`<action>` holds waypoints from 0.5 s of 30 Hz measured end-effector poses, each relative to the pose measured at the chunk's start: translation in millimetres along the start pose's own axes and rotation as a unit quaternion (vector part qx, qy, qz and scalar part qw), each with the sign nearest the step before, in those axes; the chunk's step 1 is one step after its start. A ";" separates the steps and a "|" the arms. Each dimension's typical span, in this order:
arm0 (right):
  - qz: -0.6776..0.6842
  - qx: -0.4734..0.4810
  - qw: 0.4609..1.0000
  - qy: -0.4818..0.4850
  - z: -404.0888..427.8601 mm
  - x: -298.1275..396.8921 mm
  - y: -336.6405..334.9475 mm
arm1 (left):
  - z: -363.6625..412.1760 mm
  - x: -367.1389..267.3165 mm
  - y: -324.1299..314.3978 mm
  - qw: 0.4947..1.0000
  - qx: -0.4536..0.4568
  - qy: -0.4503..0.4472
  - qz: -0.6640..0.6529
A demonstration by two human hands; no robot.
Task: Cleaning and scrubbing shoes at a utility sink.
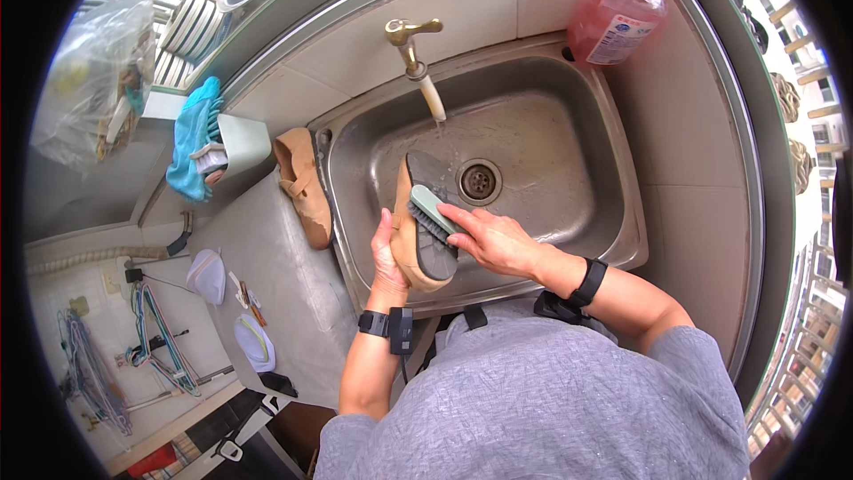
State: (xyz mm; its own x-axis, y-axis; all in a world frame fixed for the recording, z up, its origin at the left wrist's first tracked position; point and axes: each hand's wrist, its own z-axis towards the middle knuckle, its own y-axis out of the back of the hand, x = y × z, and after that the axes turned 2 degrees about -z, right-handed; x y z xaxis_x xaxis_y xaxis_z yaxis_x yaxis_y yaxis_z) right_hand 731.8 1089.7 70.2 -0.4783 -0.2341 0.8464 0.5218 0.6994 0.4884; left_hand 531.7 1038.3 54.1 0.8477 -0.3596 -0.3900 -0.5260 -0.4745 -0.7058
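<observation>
My left hand (388,255) grips a tan shoe (408,247) by its side, over the stainless steel sink (553,120); its dark sole (436,259) is turned up. In my right hand (496,240) is a pale green scrubbing brush (430,203), its grey bristles against the sole. Water runs from the brass tap (418,73) just beyond the shoe's far end. The matching tan shoe (305,193), with darker patches on it, lies on the sink's left rim and the counter beside it.
A pink pump bottle (620,20) stands at the sink's back right corner. Left of the sink are a white holder (245,147) with a brush and a blue cloth (194,140). White mesh pads (254,343) and clothes pegs (252,303) lie on the left counter (306,320). Hangers (160,340) hang farther left.
</observation>
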 end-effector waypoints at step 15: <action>0.050 -0.043 0.998 -0.005 69.5 -63.6 21.8 | 19.7 9.4 -7.4 0.997 -0.065 0.027 0.042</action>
State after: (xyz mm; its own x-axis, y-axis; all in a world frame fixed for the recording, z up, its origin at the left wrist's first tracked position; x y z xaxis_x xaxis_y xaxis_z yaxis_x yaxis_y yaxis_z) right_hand 724.5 1166.8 12.3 -0.4268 -0.1594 0.8902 0.6265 0.6578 0.4182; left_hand 544.9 1054.3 43.9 0.7967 -0.4437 -0.4104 -0.6031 -0.5395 -0.5875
